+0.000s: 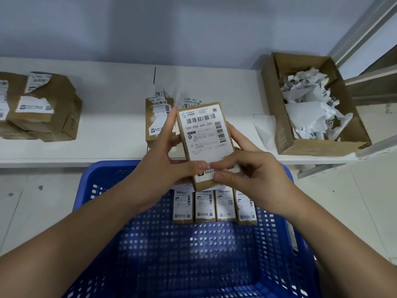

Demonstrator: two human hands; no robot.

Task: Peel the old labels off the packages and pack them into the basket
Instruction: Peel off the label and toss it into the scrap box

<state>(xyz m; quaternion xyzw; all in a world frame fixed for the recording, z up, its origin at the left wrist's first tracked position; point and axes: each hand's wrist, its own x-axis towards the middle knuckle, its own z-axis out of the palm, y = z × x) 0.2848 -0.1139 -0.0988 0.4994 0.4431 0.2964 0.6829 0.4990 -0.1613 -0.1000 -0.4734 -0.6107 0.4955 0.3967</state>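
Here my left hand (163,166) grips the package (206,145) by its left edge, above the blue basket (90,190); my right hand (253,175) pinches the label (204,134) at its lower corner. Four packages (214,206) stand in the basket just below my hands. Scrap box (279,134) right of my right hand.
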